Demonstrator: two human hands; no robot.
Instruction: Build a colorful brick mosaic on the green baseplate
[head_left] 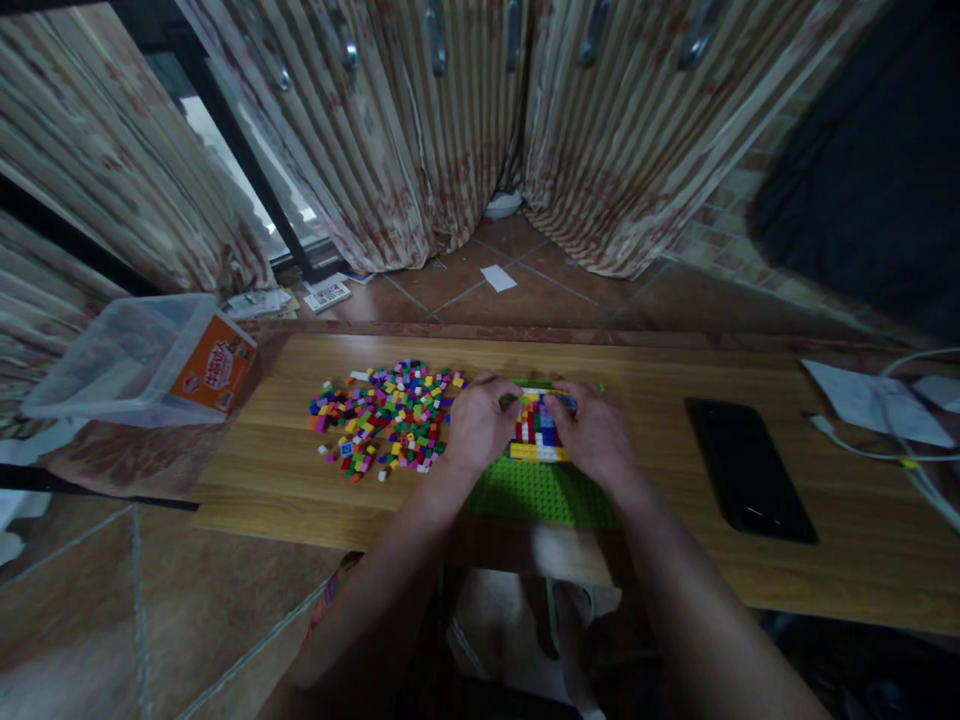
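Observation:
A green studded baseplate (544,492) lies on the wooden table in front of me, with a low build of colourful toy bricks (536,425) on its far part. Red, white, blue and yellow rows show in the build. My left hand (480,418) is at the build's left edge, its thumb and fingers curled together. From the right, my right hand (598,428) reaches over the build with bent fingers touching the bricks near its far side. Any small piece in either hand is hidden by the fingers. Left of my left hand spreads a pile of loose toy bricks (405,410).
The wooden table (270,460) runs left to right. A black phone-like device (750,470) rests at the right, near a white cable (855,445) and paper (877,400). A clear plastic bin (135,375) with an orange label stands at the left. Curtains hang behind.

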